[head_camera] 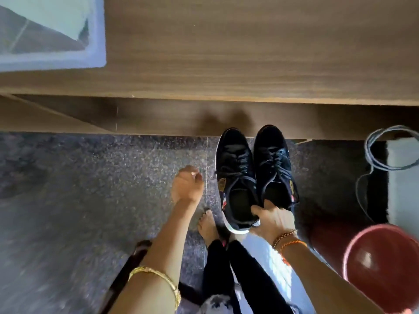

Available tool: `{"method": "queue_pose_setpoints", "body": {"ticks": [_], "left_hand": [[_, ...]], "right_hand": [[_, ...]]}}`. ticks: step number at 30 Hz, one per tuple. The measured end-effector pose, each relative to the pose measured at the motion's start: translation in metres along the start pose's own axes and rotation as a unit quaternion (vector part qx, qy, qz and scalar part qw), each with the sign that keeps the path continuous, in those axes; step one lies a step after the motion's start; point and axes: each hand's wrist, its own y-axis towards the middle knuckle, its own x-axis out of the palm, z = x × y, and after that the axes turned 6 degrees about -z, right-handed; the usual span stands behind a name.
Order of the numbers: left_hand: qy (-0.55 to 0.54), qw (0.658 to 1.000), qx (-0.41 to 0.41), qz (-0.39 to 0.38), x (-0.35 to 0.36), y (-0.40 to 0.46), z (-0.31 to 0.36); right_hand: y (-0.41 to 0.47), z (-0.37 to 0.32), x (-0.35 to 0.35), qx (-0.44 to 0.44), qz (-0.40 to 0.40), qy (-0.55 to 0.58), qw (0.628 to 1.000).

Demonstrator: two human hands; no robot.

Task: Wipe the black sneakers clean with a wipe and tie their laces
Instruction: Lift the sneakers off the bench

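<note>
Gripping both black sneakers at their heels, the right hand points their toes toward the wooden surface; the left hand hangs beside them, loosely curled, empty.

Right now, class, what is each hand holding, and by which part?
The right hand holds both sneakers together by their heels. The left hand holds nothing.

Two black fabric sneakers with white soles are hanging side by side at centre right — toes pointing up-frame, laces lying loose.
</note>
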Motion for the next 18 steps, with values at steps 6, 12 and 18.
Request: {"method": "queue_pose_setpoints", "body": {"ticks": [6,12,18], "left_hand": [[0.049,0.997,0.042,0.046,-0.004,0.056,-0.024],[0.188,0.971,0.140,0.051,0.021,0.093,-0.057],[0.254,0.948,0.181,0.067,0.038,0.124,-0.056]], "right_hand": [[0.085,-0.033,0.004,-0.013,0.061,-0.046,0.997],[0.186,-0.051,-0.001,-0.045,0.180,-0.032,0.982],[0.251,-0.053,-0.027,-0.054,0.251,-0.037,0.966]]}}
